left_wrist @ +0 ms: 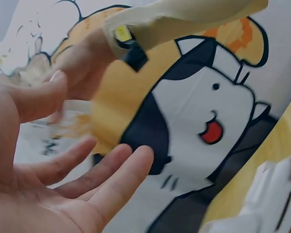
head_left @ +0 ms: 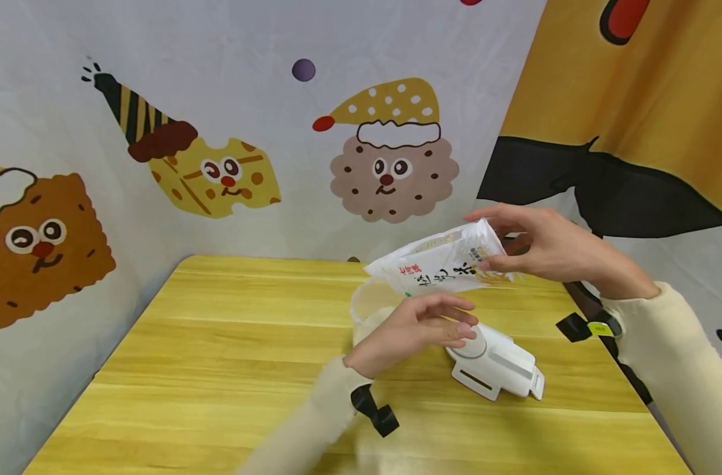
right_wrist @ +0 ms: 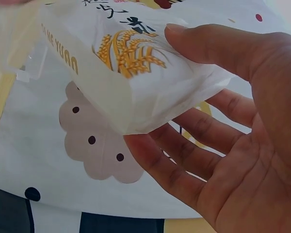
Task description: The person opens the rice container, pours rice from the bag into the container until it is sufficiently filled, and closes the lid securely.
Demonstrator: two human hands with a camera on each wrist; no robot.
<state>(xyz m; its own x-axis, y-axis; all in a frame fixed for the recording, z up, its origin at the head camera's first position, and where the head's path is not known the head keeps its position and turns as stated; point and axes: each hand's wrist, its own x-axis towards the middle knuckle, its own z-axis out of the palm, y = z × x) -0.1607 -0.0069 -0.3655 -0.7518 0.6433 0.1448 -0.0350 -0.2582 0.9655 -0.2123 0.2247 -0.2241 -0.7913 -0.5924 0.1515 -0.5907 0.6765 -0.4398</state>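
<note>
Biscuit figure [head_left: 46,254], brown and square, fills the far left of the pale printed backdrop [head_left: 218,39]; a yellow cheese figure [head_left: 218,181] in a striped hat comes next. Below them spreads the wood-grained table [head_left: 218,343]. Toward its middle is a translucent container [head_left: 365,324], partly hidden by the left hand [head_left: 417,324]. That hand is released — fingers apart and slightly bent, grasping nothing. Behind, a round cookie figure [head_left: 394,188] wears a dotted cap. White bag [head_left: 438,260], printed with dark characters and golden ears of grain, slants down leftward in the air, its lower end overlapping the container's mouth in the head view; whether anything pours out I cannot tell. To the right of the left hand, a white plastic piece [head_left: 503,366] with a slotted tab lies on the table. Farthest right, the right hand [head_left: 554,247] grasps the bag's raised end — thumb on the printed face, fingers around the other side.
</note>
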